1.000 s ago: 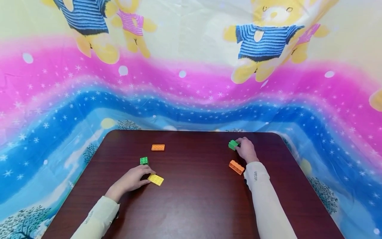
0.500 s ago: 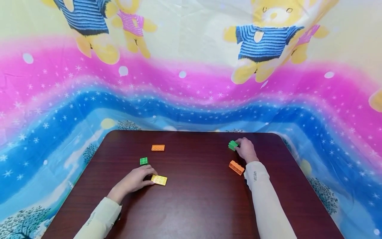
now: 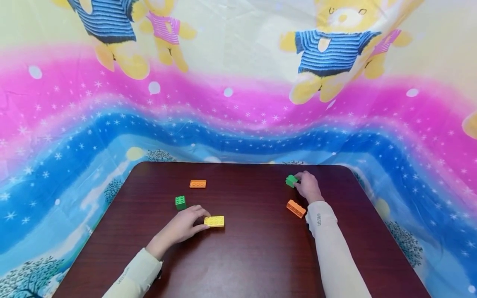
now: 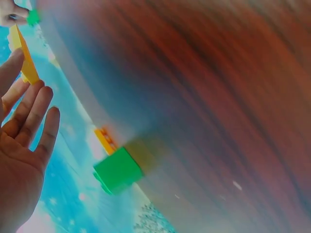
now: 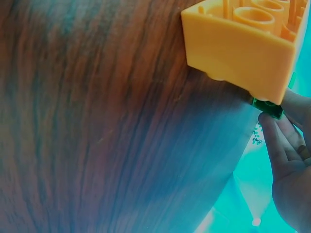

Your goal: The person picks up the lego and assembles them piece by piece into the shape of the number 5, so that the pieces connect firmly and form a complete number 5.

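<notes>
In the head view my left hand [image 3: 182,227] pinches a yellow building brick [image 3: 214,222] at its left end, thumb on the near side. The brick's studs face up, and the left wrist view shows the same yellow brick [image 4: 26,56] between thumb and fingertips. My right hand [image 3: 308,186] holds a green brick [image 3: 291,181] near the table's far right, its studs turned sideways. Fingers partly hide that green brick [image 5: 268,108] in the right wrist view. Just nearer than the right hand lies an orange brick [image 3: 296,208], hollow underside showing.
A small green brick [image 3: 180,202] stands just beyond my left hand. Farther back lies an orange brick [image 3: 198,183], its hollow side up. All rest on a dark brown table [image 3: 246,256] with rounded far corners. A printed cloth [image 3: 231,111] hangs behind it.
My left hand has carried the yellow brick to the right, away from the small green brick, and turned it until its long side runs left to right. The right hand stays in place.
</notes>
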Tool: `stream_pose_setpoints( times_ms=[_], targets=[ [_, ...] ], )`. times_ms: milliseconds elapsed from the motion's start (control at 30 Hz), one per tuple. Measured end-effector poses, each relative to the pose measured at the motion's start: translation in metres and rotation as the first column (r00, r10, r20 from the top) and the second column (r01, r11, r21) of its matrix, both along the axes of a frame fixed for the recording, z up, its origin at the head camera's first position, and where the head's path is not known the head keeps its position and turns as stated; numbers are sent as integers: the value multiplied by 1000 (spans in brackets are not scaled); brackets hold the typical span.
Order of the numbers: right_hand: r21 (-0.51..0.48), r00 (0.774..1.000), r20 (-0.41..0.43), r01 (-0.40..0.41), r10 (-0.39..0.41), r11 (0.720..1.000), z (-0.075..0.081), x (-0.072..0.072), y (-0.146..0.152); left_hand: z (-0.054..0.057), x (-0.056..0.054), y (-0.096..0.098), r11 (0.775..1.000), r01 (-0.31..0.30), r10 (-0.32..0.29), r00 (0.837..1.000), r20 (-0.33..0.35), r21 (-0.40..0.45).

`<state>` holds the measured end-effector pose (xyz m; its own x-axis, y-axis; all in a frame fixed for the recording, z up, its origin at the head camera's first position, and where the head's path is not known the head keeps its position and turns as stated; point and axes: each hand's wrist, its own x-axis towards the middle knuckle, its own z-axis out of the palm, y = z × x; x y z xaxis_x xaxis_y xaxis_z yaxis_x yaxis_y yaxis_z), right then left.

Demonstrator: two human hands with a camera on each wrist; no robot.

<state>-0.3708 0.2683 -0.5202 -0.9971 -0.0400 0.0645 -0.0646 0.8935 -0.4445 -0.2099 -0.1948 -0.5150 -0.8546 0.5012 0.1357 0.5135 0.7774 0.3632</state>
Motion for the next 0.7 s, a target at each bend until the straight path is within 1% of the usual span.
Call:
stream_pose_setpoints(
  times_ms=[200, 267, 367, 500, 700],
  targets=[
    [-9, 1000, 8, 7, -7, 1000, 0, 0, -1, 6, 5, 19, 999, 34, -33, 999, -38, 17],
    [-10, 1000, 8, 6, -6, 1000, 0, 1, -1, 6, 6, 27, 999, 41, -41, 998, -47, 17],
    [-7, 1000, -4, 1, -1, 1000, -2, 0, -1, 5, 7, 38, 998, 59, -59, 996, -61, 5],
    [-8, 1000, -21, -4, 4, 1000, -4, 0, 2, 1, 8, 52, 997, 79, -80, 994, -73, -12],
    [-10, 1000, -20, -9, 9, 1000, -4, 1, 2, -4, 12, 67, 997, 79, -79, 994, -72, -8]
  ],
)
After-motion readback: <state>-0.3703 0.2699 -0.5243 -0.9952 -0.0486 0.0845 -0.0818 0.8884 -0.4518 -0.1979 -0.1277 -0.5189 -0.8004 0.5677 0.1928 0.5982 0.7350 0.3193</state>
